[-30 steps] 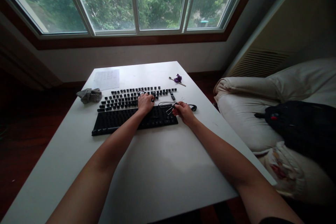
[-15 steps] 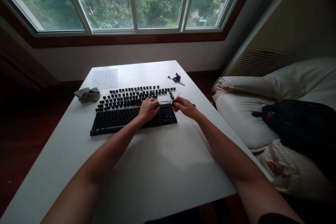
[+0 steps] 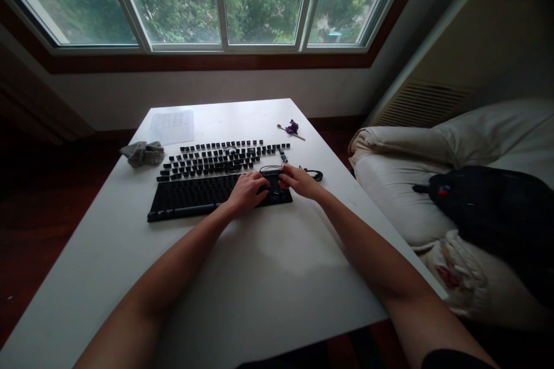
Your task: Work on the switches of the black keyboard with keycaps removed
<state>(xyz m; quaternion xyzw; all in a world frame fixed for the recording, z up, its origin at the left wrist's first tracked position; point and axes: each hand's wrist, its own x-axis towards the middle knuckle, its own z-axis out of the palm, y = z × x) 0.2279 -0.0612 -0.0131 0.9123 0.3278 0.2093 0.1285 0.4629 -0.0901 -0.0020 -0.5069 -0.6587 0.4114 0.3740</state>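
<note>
A black keyboard lies on the white table, most of its keycaps off. My left hand rests on its right half, fingers bent and slightly apart over the board, and I see nothing held in them. Over the keyboard's right end, my right hand is closed in a pinch. Thin pale wires of a keycap puller stick out above those fingers; its lower part is hidden. Loose black keycaps lie in rows just behind the keyboard. A black cable curls beside my right hand.
Farther back on the table lie a grey cloth, a see-through sheet, and a thin brush next to a crumpled purple thing. To the right stands a pale sofa with a black bag.
My right hand has lowered slightly toward the keyboard's right end, and more of the cable shows beside it. My left hand has shifted a little right and nearer to me.
</note>
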